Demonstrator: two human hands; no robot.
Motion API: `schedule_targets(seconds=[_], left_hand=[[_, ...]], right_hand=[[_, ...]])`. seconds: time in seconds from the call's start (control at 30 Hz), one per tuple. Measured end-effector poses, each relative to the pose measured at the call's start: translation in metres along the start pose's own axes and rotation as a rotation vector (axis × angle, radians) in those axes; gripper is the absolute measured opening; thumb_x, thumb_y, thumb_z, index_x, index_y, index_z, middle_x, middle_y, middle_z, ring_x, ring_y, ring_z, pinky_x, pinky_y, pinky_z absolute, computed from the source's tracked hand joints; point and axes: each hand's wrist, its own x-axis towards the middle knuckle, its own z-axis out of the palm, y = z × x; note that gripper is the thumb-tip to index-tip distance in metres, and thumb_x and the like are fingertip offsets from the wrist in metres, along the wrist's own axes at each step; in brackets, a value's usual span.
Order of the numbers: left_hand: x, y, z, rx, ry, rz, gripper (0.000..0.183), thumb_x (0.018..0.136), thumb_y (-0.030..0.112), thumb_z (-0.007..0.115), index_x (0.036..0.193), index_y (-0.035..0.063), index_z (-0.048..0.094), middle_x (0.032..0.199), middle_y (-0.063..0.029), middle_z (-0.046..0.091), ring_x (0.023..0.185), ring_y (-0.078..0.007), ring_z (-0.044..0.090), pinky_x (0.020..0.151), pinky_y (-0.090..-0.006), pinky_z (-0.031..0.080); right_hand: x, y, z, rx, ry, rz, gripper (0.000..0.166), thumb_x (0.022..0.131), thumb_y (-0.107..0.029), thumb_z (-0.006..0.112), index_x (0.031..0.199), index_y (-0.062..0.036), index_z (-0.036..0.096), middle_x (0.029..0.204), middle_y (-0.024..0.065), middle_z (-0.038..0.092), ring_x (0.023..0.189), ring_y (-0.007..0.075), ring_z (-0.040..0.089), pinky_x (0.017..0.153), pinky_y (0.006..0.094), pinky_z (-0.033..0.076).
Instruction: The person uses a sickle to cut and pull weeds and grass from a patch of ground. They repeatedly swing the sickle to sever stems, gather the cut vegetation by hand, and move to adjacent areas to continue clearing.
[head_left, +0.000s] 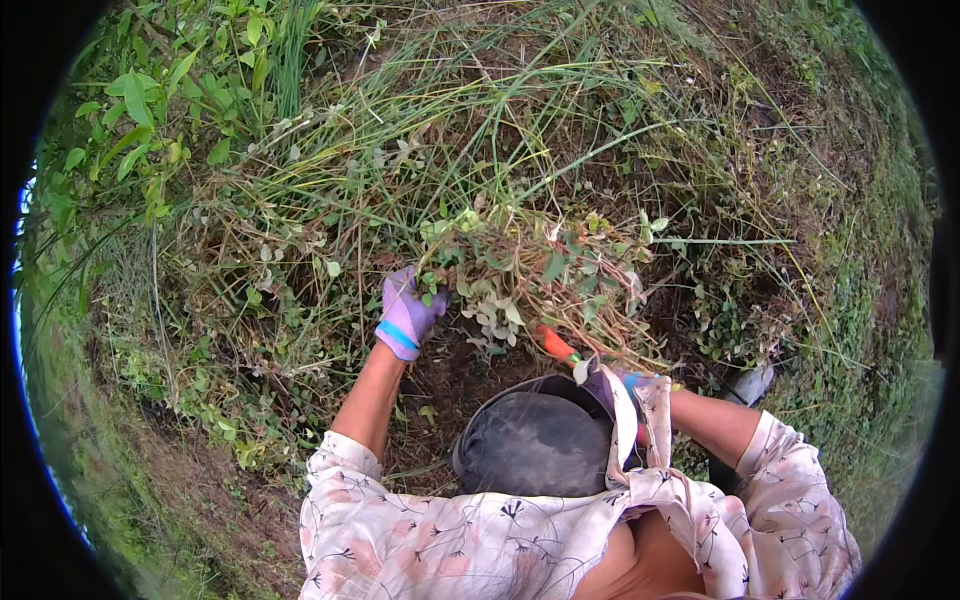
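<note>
My left hand (411, 311), in a purple knit glove with a blue cuff stripe, closes on leafy stems at the left edge of a tangle of cut weeds (555, 277). My right hand (600, 386), also gloved, is partly hidden behind the hanging collar of the patterned shirt (450, 532). It is closed on the orange-red handle of a tool (556, 345), which points up and left into the tangle. The tool's working end is hidden in the stems. A dark, rounded item (536, 442), its kind unclear, lies between the forearms, close to the body.
Long green grass stalks (480, 112) lie across the low growth beyond the hands. A leafy shrub (135, 105) stands at the upper left. Bare brown soil (442, 390) shows between the left forearm and the dark item. A greyish shoe (750, 384) shows beyond the right forearm.
</note>
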Motion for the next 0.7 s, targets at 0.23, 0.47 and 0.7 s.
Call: schedule_targets(seconds=[0.23, 0.47, 0.7], left_hand=[[0.043, -0.029, 0.003, -0.623, 0.232, -0.183, 0.019, 0.088, 0.011, 0.047, 0.103, -0.0013, 0.05, 0.084, -0.009, 0.058, 0.067, -0.0229, 0.056, 0.062, -0.0339, 0.048], [0.027, -0.019, 0.004, -0.636, -0.026, -0.217, 0.019, 0.071, -0.005, 0.055, 0.09, -0.009, 0.055, 0.074, -0.0077, 0.06, 0.06, -0.0174, 0.057, 0.06, -0.0282, 0.048], [-0.016, 0.056, 0.08, -0.914, -0.099, -0.197, 0.03, 0.072, -0.011, 0.058, 0.101, -0.0054, 0.051, 0.069, -0.0081, 0.054, 0.06, -0.0184, 0.051, 0.058, -0.0316, 0.045]], right_hand=[[0.074, -0.174, -0.061, -0.341, -0.173, 0.435, 0.026, 0.079, -0.024, 0.058, 0.075, 0.0013, 0.055, 0.062, 0.0159, 0.059, 0.057, 0.0261, 0.061, 0.055, 0.0383, 0.049], [0.069, -0.125, -0.019, -0.549, -0.424, 0.223, 0.028, 0.075, -0.02, 0.06, 0.088, 0.0046, 0.063, 0.067, 0.0177, 0.062, 0.066, 0.0347, 0.063, 0.058, 0.0398, 0.05], [-0.044, -0.121, -0.11, -0.092, -0.501, 0.204, 0.02, 0.072, -0.019, 0.068, 0.081, -0.0025, 0.059, 0.062, 0.0053, 0.056, 0.056, 0.0171, 0.056, 0.049, 0.0342, 0.044]])
